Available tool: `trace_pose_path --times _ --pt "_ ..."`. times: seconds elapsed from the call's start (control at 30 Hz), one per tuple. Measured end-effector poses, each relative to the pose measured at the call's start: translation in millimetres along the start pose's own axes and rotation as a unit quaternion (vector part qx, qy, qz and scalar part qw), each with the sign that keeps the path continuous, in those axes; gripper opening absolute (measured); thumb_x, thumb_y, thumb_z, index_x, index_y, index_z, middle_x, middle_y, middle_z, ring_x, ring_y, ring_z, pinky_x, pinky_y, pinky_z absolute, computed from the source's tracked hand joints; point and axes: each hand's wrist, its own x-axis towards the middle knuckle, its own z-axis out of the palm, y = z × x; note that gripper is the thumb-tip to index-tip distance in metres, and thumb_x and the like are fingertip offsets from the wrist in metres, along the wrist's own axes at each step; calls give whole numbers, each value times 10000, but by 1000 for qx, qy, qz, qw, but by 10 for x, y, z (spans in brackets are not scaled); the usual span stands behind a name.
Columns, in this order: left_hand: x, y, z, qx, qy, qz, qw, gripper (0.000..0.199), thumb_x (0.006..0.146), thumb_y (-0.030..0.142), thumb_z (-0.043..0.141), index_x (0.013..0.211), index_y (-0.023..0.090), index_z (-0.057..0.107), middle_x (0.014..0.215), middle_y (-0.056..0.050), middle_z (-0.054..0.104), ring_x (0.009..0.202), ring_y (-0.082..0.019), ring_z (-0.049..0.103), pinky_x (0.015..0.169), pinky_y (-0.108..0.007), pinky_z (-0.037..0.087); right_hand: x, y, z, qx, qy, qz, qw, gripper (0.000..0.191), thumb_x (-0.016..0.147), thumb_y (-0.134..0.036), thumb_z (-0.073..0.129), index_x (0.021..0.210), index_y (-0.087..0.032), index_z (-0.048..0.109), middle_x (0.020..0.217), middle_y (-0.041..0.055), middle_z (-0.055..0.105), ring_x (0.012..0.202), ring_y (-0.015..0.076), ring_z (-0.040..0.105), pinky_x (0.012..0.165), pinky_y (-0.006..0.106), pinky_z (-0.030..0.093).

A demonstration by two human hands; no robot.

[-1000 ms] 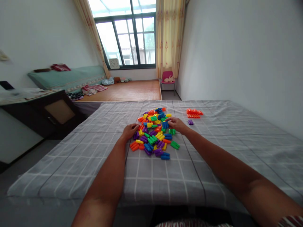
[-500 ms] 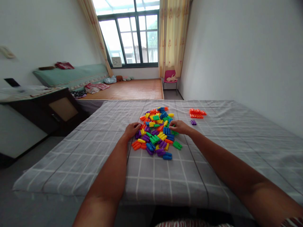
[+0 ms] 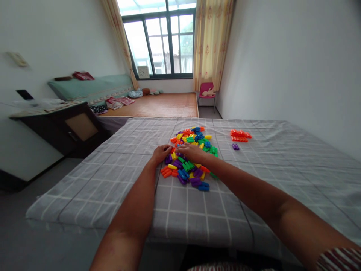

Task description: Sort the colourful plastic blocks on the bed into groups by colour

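Observation:
A heap of bullet-shaped plastic toy blocks [image 3: 188,166], in orange, yellow, green, blue and purple, lies spread on the grey checked cloth [image 3: 113,177]. At the heap's left edge is my left hand [image 3: 161,154], its fingers curled together. An orange block [image 3: 173,149] shows at its fingertips; whether it is gripped is unclear. My right hand [image 3: 192,152] reaches across the top of the heap, its fingertips close to those of the left and bent downward. What they pinch, if anything, is hidden. The right hand and forearm cover part of the heap.
Right of the heap lie joined rows of orange blocks [image 3: 239,136] and a small purple piece [image 3: 235,146]. A dark cabinet [image 3: 81,130] stands at the left. Beyond the cloth are a bed with a brown mat [image 3: 166,105] and a pink chair [image 3: 207,89].
My right hand has moved left from the heap's right side to near my left hand, uncovering green blocks there. The left hand stays by the left edge. The view has shifted slightly.

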Motion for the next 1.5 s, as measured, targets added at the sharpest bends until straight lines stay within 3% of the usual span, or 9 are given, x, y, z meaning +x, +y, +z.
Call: trace_pose_path --times 0.17,0.4,0.6,0.8,0.93,1.1,1.23,1.33,1.5 --pt "-14 33 -13 1 -6 0 1000 483 832 514 464 988 154 745 875 -51 745 801 -196 652 704 -267 474 126 -13 -1 -9 -28 -1 1000 212 836 -97 580 1004 -185 675 1052 108 665 1032 224 589 883 336 452" --pt "-18 76 -28 14 -2 -11 1000 495 816 521 468 990 153 749 870 -54 746 790 -203 652 693 -273 467 -258 253 -116 274 92 125 949 313 722 -105 631 1021 -174 574 957 34 654 796 133 649 723 263 519" --pt "-28 113 -56 9 -1 -17 1000 520 806 549 469 989 149 747 873 -56 748 786 -204 650 676 -266 466 -871 683 -318 389 151 207 885 291 709 -274 683 963 -183 575 887 39 690 834 180 673 707 294 529" --pt "-18 89 -72 -12 -8 -21 1000 543 787 594 490 981 155 742 852 -48 748 789 -207 649 650 -259 472 -1800 1372 -644 283 343 414 794 398 638 -453 750 845 -152 593 776 54 682 713 180 632 632 298 490" --pt "-23 121 -94 -14 -9 -36 999 570 772 619 498 978 144 738 824 -49 745 757 -204 650 635 -258 469 -2194 1609 -634 261 340 520 738 348 716 -412 689 919 -150 585 693 40 666 615 154 613 564 265 462" --pt "-29 197 -132 -3 -3 -34 999 567 755 622 515 970 149 742 907 -58 755 843 -231 666 718 -280 488 -2280 1658 -557 86 224 569 786 341 730 -503 665 854 -189 618 740 36 682 693 177 642 640 273 467" --pt "-32 202 -137 -3 -14 -41 999 595 754 638 510 986 140 738 914 -60 755 847 -235 664 721 -285 492 -2298 1630 -637 -27 144 605 782 517 713 -715 583 756 -205 661 732 72 688 749 222 653 648 289 451" --pt "-31 168 -125 -5 -17 -45 999 618 760 655 501 1007 138 734 901 -61 754 843 -233 661 691 -277 491 -2346 1616 -718 -15 144 596 790 528 766 -701 536 755 -195 690 775 92 705 772 227 656 671 296 462" --pt "-24 131 -121 1 -18 -46 999 601 769 640 508 1028 144 728 935 -66 754 875 -238 663 714 -279 492 -2436 1651 -697 154 154 467 857 491 700 -422 733 1126 -181 685 1061 82 711 814 189 658 731 283 505"
